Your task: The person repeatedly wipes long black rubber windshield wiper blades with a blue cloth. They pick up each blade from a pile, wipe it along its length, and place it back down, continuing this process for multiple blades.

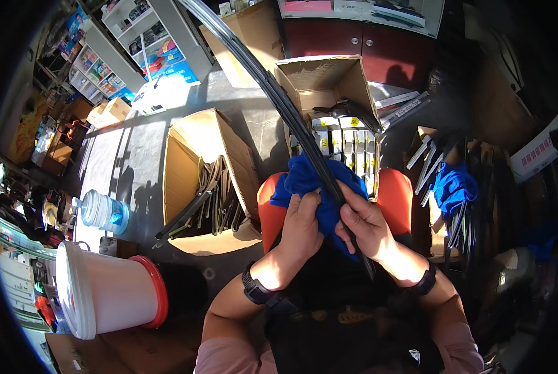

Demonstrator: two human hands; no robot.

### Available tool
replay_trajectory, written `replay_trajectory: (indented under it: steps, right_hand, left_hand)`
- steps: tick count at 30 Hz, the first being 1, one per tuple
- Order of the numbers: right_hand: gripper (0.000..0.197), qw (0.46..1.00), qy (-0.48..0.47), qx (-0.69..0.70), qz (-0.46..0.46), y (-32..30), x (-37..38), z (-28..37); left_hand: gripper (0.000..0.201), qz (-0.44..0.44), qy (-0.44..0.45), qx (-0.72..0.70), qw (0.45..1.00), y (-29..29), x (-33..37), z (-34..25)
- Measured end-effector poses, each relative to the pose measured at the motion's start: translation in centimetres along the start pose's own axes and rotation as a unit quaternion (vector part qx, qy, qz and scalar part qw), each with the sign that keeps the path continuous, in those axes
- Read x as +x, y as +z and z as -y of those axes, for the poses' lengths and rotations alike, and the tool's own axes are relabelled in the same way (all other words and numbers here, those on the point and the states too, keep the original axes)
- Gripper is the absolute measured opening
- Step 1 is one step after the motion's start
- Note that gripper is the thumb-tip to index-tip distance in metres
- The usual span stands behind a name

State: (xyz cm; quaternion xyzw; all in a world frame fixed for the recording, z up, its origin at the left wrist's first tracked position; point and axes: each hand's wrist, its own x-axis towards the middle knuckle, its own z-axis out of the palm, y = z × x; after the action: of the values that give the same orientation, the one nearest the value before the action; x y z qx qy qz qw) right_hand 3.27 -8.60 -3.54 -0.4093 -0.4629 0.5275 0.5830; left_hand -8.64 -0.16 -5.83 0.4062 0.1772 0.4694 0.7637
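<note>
- The sunlit floor [157,121] was partly shadowed.
- Black strips [291,116], slanting past an open box [319,78], were gripped by the right hand [371,227]; blue cloth [300,176] was clutched by the left hand [302,229].
- Wiping appeared underway; steady support seemed required next.

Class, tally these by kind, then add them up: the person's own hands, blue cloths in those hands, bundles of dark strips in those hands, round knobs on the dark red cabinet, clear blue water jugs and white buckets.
Hands (left hand, right hand): 2
Held blue cloth: 1
Held bundle of dark strips: 1
Round knobs: 2
Water jug: 1
White bucket: 1
Total: 8
</note>
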Motion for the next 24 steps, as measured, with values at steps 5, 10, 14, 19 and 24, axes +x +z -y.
replay_trajectory:
  steps: [5, 10, 14, 19, 24]
  right_hand:
    - [0.05, 0.998, 0.009, 0.056, 0.006, 0.4, 0.6, -0.3]
    - [0.05, 0.999, -0.024, 0.039, 0.023, 1.2, 1.0, 0.2]
    - [0.047, 0.998, -0.032, 0.044, -0.018, 1.4, 0.9, -0.7]
    - [0.045, 0.992, -0.066, 0.069, -0.081, 0.8, 1.1, -1.5]
    - [0.046, 0.977, -0.148, 0.08, -0.129, 0.8, 1.8, -2.2]
  left_hand:
    - [0.03, -0.032, 0.036, -0.002, 0.999, 2.1, 0.4, -2.4]
    - [0.031, 0.001, 0.048, 0.01, 0.999, 1.3, 2.0, -4.3]
    - [0.03, 0.041, 0.018, 0.041, 0.998, 2.2, 0.8, -4.2]
    - [0.039, 0.02, -0.042, 0.101, 0.994, 2.8, -0.5, -2.7]
    - [0.05, 0.077, -0.016, 0.206, 0.975, 1.9, -1.3, -0.9]
